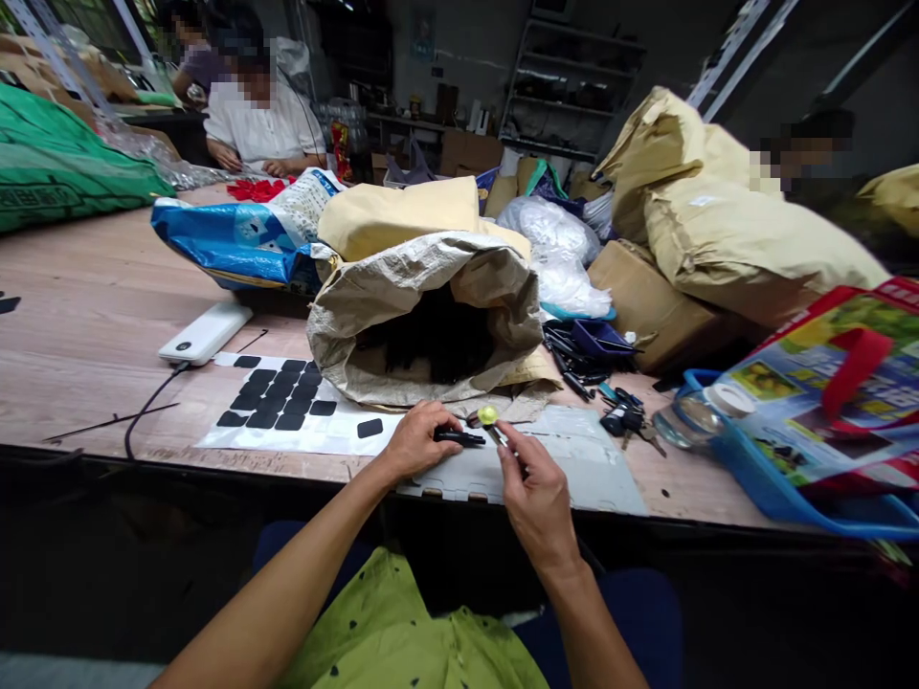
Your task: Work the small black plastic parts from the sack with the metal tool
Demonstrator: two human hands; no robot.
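Observation:
My left hand [425,442] is closed around a slim black piece [463,437], which sticks out to the right just above the grey board; its exact kind is not clear. My right hand [535,483] grips the short handle of what looks like a small hammer, its head [487,415] with a round yellow face. That head hovers close above the tip of the black piece; contact between them cannot be made out. Beneath both hands lies a flat grey board [603,469]. Just behind them a pale woven sack [337,335] gapes open, with dark contents inside.
Left of the sack lie a white sheet with black stickers [287,392] and a white power bank [206,332] with its cable. To the right are black parts [574,368], keys [650,435], a bottle [689,418] and a blue basket [782,498]. Co-workers sit beyond.

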